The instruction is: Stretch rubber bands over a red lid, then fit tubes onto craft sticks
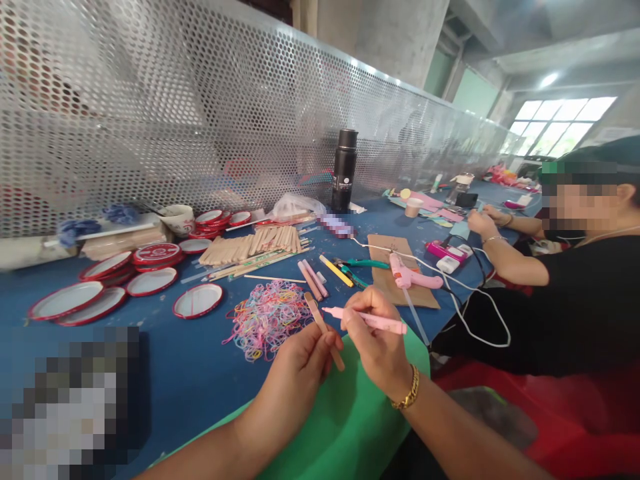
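Pinched in my left hand (310,357) is a flat wooden craft stick (317,313), tilted, its upper part pinkish. My right hand (375,337) grips a pink marker (383,322) like a pen, its tip just right of the stick and apart from it. Below both hands lies a green sheet (345,413). Left of the stick is a heap of coloured rubber bands (270,317). Behind my hands are two capped markers (311,279), a yellow marker (336,270) and green-handled pliers (363,264).
A pink glue gun (407,273) rests on cardboard (377,243), its white cord looping right. Wooden sticks (250,245), red-rimmed lids (199,301) and a black bottle (345,173) stand farther back. A co-worker (565,287) sits at the right. A pixelated object (70,413) lies front left.
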`<state>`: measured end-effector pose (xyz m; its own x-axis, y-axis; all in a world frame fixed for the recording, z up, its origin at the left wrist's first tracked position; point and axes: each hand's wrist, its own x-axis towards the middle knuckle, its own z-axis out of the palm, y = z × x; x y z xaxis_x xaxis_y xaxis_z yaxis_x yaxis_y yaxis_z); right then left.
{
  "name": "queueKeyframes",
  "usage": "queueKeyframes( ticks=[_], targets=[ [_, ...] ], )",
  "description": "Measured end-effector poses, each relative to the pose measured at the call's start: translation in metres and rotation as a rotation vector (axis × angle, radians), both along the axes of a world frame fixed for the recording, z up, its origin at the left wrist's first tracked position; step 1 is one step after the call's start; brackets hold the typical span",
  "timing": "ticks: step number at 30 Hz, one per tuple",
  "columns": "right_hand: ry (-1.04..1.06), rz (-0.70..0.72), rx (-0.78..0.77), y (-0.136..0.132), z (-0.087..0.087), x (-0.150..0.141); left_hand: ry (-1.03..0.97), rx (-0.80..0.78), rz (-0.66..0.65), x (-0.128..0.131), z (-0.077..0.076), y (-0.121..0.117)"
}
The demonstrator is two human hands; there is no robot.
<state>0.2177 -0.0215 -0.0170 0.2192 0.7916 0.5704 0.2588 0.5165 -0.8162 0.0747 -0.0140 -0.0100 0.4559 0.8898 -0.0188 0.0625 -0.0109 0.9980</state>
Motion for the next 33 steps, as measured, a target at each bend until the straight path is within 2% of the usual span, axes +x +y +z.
queueKeyframes(
  ticks=[5,11,14,18,25,33],
  targets=[
    [-0.059,0.046,0.014,-0.001,0.0013,-0.0011,0.014,0.014,-0.012,-0.0003,-0.0009,0.0008],
    [-0.049,-0.013,0.016,0.0003,0.0002,-0.0001,-0.018,-0.012,0.001,0.0021,0.0031,0.0001],
    [-0.025,0.0,0.007,-0.0001,0.0,-0.0004,-0.01,0.0,0.0,0.0014,0.0048,-0.0005],
    [-0.057,0.044,0.011,-0.0016,0.0012,-0.0016,0.006,0.023,-0.015,-0.0001,0.0016,0.0006],
    [-0.028,-0.013,0.018,-0.0003,0.0011,-0.0009,-0.008,0.007,0.004,0.0005,-0.0012,0.001],
    [-0.076,0.033,0.039,-0.0018,0.002,-0.0015,0.002,0.016,0.002,-0.0007,0.0002,0.001]
  ],
)
